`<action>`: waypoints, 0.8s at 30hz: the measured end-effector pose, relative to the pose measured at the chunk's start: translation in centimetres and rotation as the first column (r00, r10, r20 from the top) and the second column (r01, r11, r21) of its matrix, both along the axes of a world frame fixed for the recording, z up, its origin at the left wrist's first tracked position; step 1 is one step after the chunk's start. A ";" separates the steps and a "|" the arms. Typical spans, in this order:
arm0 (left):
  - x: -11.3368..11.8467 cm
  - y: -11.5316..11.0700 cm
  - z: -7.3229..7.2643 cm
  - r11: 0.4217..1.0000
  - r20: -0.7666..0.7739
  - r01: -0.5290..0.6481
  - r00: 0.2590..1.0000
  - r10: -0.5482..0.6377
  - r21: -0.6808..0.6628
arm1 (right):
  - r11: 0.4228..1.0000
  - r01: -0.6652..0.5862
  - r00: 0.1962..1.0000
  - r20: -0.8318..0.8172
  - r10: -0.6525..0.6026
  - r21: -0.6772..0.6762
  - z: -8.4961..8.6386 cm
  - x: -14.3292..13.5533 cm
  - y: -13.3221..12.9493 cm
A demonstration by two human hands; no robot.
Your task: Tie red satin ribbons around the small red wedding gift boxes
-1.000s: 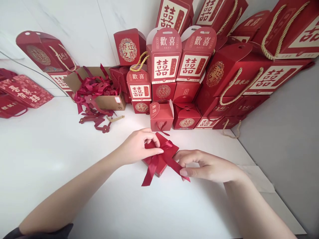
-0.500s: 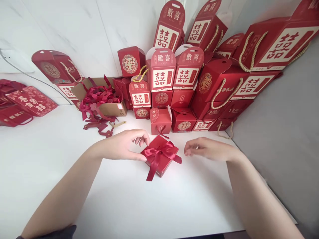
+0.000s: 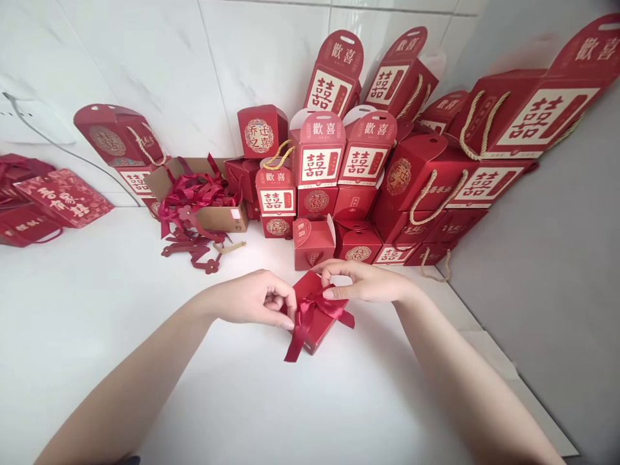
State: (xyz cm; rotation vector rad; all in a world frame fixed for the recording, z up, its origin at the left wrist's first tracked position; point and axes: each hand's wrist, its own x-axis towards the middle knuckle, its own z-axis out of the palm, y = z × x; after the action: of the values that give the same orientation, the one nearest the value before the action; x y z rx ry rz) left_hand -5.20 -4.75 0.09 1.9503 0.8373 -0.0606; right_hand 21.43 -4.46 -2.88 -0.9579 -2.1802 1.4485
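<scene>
A small flat red gift box [image 3: 320,328] lies on the white table in front of me, turned cornerwise. A shiny dark-red ribbon bow [image 3: 312,302] sits on its top, with one tail hanging over the near left side and another toward the right. My left hand [image 3: 256,298] is at the left of the bow, fingers curled and thumb closing on the ribbon's left loop. From the upper right, my right hand [image 3: 365,281] reaches over the box, thumb and forefinger pinching the bow's right part. The left loop is mostly hidden by my fingers.
Stacked red gift boxes [image 3: 320,158] with rope handles fill the back and right, against the wall. An open cardboard box [image 3: 220,218] overflows with red ribbons, and flower-ended ties [image 3: 194,252] lie before it. Red bags [image 3: 29,223] are at far left.
My right hand has moved left from beside the box onto the bow. My left hand has shifted slightly right and closed its fingers at the bow's left loop. The view has tilted up slightly.
</scene>
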 end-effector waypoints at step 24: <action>0.0 0.1 1.3 0.986 -0.185 -0.142 0.970 0.156 0.091 | 0.997 -0.021 1.000 0.016 0.023 -0.074 -0.2 0.6 0.6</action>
State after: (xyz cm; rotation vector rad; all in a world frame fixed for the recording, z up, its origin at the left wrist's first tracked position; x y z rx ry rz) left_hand -5.21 -4.67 1.37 1.9686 1.1266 -0.1307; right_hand 22.01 -3.86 -3.07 -0.9769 -2.1687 1.5468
